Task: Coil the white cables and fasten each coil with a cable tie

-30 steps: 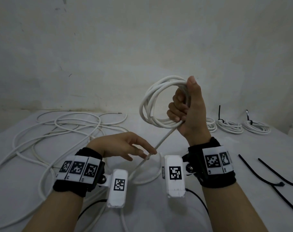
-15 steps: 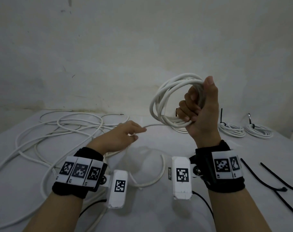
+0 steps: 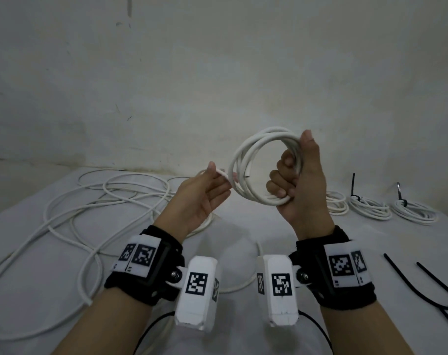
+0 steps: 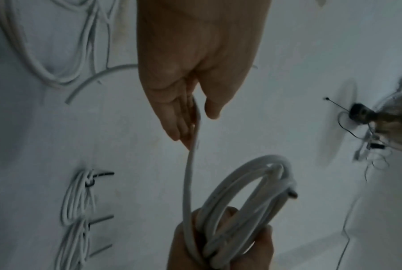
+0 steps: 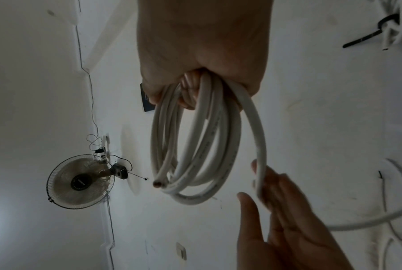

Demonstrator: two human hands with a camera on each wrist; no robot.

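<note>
My right hand (image 3: 295,179) grips a coil of white cable (image 3: 239,152) held upright above the table, fingers curled round several loops, thumb up. The right wrist view shows the same fist (image 5: 202,45) and the coil (image 5: 196,198) with one cut end showing. My left hand (image 3: 205,193) is just left of the coil, palm up with straight fingers. The cable's last stretch lies along those fingers (image 4: 179,117) and runs on to the coil (image 4: 230,180). The thumb stands a little apart from it.
Loose white cables (image 3: 102,198) sprawl over the left of the white table (image 3: 371,252). Tied coils (image 3: 371,208) (image 3: 415,212) lie at the back right. Black cable ties (image 3: 409,285) lie at the right edge. A wall fan (image 5: 79,180) shows in the right wrist view.
My left hand has risen from near the table to the coil, turning palm up and bringing the cable's tail with it. The right hand with the coil has shifted right.
</note>
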